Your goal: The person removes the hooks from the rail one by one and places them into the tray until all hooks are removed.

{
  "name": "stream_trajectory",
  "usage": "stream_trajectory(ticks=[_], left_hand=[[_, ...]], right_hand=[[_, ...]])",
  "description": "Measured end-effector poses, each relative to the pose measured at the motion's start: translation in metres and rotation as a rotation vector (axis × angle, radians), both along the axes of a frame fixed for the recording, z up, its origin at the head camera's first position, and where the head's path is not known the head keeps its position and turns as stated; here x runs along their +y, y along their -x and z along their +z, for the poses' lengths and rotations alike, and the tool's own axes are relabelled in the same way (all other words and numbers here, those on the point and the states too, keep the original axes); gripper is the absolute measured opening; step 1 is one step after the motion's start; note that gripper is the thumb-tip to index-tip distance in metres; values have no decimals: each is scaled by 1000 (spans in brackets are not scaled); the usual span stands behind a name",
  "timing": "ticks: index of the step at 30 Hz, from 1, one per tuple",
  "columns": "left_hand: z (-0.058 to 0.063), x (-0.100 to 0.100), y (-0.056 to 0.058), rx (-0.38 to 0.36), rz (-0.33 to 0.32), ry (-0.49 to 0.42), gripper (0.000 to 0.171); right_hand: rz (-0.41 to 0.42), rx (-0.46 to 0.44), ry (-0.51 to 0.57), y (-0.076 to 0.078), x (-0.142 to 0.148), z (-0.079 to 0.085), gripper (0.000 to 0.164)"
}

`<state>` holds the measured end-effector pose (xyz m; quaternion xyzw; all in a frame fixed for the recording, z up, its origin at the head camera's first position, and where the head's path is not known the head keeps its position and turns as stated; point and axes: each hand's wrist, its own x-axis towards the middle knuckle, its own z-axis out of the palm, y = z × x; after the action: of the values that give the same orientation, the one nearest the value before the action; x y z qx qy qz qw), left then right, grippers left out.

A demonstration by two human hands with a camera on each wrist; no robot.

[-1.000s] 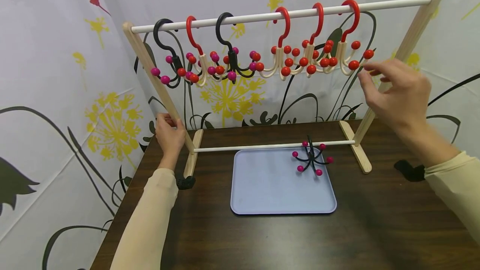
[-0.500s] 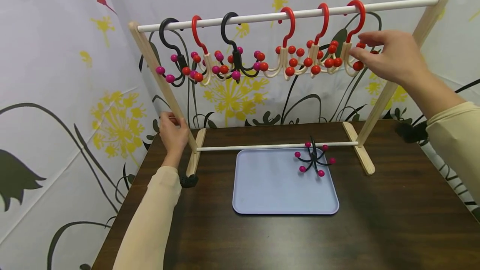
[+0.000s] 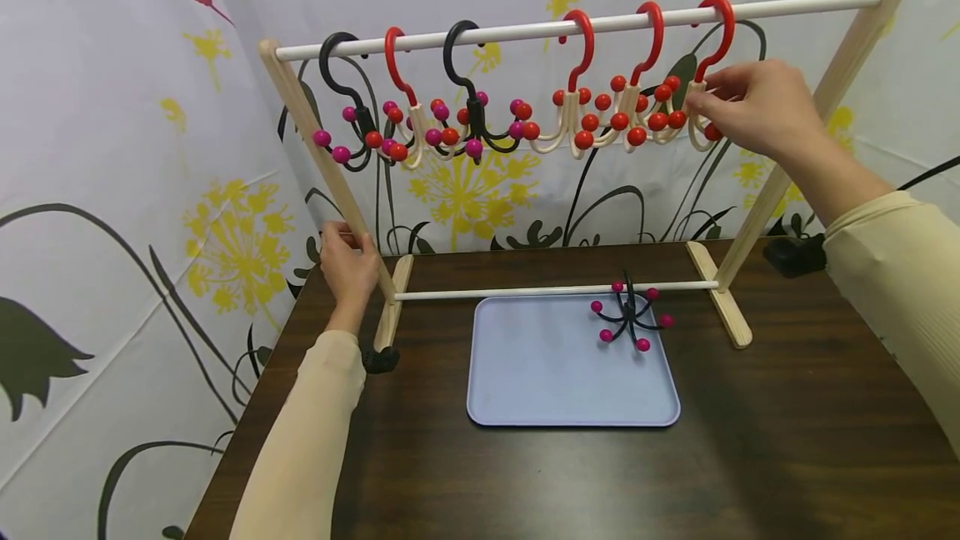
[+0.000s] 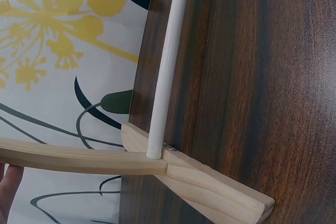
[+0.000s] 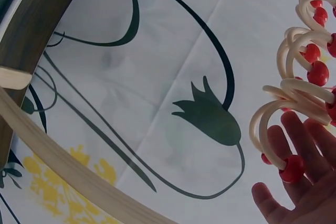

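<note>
Left hand (image 3: 350, 269) grips the rack's left post (image 3: 332, 179), fingertips partly hidden; right hand (image 3: 772, 111) loosely parted around the end hanger (image 3: 703, 67), on the top rail (image 3: 510, 32), any pinch impossible to tell!

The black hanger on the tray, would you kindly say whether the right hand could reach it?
Probably yes: nothing in front covers that black hanger, though the right hand would first have to leave the rightmost hanger.
</note>
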<state>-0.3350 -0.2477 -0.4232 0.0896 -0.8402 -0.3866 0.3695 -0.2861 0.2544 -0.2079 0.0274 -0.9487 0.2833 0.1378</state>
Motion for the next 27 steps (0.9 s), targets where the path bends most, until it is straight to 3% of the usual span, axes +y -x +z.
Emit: stream_trajectory(ticks=[19,27], left_hand=[[-1,-1,-2,0,5,5,24],[1,0,-4,-5,2,12,24]], right_hand=[[-40,32,16,2,7,9,54],[-43,92,129,-1,18,16,52]])
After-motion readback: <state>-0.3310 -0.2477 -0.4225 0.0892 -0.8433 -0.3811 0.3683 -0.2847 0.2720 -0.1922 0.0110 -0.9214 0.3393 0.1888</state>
